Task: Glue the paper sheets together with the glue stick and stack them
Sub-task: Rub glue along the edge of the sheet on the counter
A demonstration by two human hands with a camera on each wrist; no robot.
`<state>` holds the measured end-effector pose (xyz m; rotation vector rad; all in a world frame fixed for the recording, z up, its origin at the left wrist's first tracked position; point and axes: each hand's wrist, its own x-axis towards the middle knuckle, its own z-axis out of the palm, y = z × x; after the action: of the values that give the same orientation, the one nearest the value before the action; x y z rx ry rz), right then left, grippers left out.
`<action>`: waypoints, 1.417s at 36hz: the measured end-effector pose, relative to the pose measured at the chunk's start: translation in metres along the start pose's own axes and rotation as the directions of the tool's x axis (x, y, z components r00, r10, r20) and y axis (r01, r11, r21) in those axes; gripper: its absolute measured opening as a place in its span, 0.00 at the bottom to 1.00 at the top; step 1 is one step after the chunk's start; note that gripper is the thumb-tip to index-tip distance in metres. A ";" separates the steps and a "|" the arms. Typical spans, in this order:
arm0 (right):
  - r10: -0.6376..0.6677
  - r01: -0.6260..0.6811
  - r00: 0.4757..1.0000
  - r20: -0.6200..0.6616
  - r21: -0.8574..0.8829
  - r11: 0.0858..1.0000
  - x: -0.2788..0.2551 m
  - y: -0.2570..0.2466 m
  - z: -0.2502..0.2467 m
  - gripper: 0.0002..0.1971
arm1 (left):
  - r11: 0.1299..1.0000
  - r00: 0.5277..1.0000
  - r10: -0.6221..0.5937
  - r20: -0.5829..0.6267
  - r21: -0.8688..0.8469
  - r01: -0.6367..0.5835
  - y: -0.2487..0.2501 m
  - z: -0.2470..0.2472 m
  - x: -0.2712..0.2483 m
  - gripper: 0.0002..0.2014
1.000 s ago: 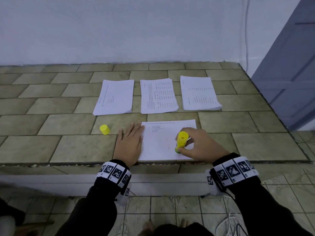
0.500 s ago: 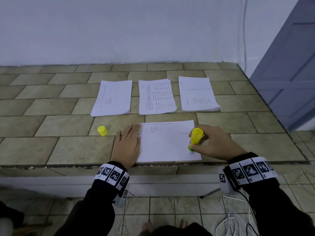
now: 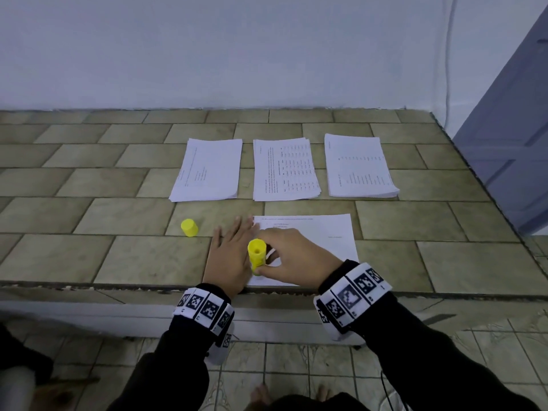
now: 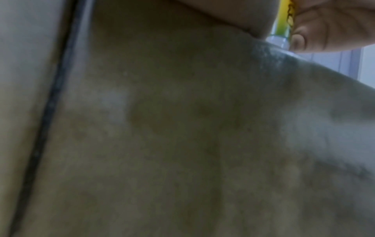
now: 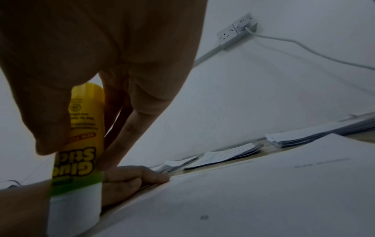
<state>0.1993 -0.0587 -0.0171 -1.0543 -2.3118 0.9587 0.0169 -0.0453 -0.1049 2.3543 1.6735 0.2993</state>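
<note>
— Which way does the glue stick [image 3: 256, 256] point?

— Long axis nearly upright: white glue end down on the paper sheet [image 3: 323, 235] at lower centre of the head view, hollow base up.

— Who holds it?

— The right hand [image 3: 292, 259], thumb and fingers curled round the yellow barrel. The left hand [image 3: 229, 256] lies flat, fingers straight, on the sheet's left edge.

— Other things?

— The yellow cap [image 3: 189, 227] stands left of the hands. Three paper stacks [image 3: 286, 169] lie in a row above, apart, on the tiled counter [image 3: 89, 256].
</note>
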 end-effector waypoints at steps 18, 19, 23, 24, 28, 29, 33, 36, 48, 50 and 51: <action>0.143 -0.146 0.989 -0.045 -0.063 0.987 0.049 0.026 -0.026 0.11 | 0.995 0.994 -0.100 -0.045 -0.027 0.098 0.010 -0.002 0.003 0.38; 0.164 -0.168 0.985 -0.052 -0.066 0.984 0.053 0.027 -0.028 0.11 | 0.994 0.993 -0.103 -0.051 -0.028 0.102 0.010 -0.001 0.003 0.37; 0.216 -0.223 0.972 -0.093 -0.072 0.972 0.065 0.031 -0.034 0.12 | 0.993 0.992 -0.108 -0.071 -0.048 0.105 0.011 -0.001 0.003 0.37; 0.225 -0.232 0.969 -0.100 -0.068 0.970 0.066 0.031 -0.035 0.12 | 0.993 0.992 -0.108 -0.063 -0.043 0.105 0.011 -0.001 0.003 0.37; 0.250 -0.258 0.959 -0.134 -0.046 0.965 0.060 0.033 -0.040 0.11 | 0.997 0.997 -0.079 -0.027 -0.013 0.078 0.009 -0.003 0.003 0.37; 0.259 -0.266 0.954 -0.149 -0.025 0.964 0.055 0.034 -0.041 0.11 | 0.998 0.998 -0.062 -0.014 0.004 0.062 0.008 -0.003 0.003 0.38; 0.301 -0.297 0.941 -0.156 0.046 0.954 0.027 0.045 -0.044 0.11 | 0.999 0.999 -0.036 -0.019 0.009 0.036 0.007 -0.003 0.003 0.36; 0.305 -0.291 0.943 -0.130 0.116 0.950 0.004 0.047 -0.046 0.10 | 0.999 0.999 -0.038 -0.033 -0.010 0.037 0.008 -0.003 0.002 0.35; 0.124 -0.117 0.991 -0.052 0.130 0.985 -0.044 0.034 -0.041 0.08 | 0.996 0.996 -0.085 -0.001 0.030 0.085 0.016 -0.010 0.001 0.49; 0.099 -0.094 0.994 -0.043 0.113 0.989 -0.047 0.034 -0.038 0.08 | 0.996 0.997 -0.082 -0.009 0.022 0.082 0.016 -0.009 0.001 0.48; 0.089 -0.085 0.995 -0.042 0.106 0.991 -0.048 0.034 -0.037 0.07 | 0.996 0.997 -0.081 -0.010 0.023 0.081 0.015 -0.008 0.001 0.48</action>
<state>0.2683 -0.0642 -0.0215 -1.1298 -2.1691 1.0652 0.0282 -0.0489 -0.0924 2.2973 1.7802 0.2772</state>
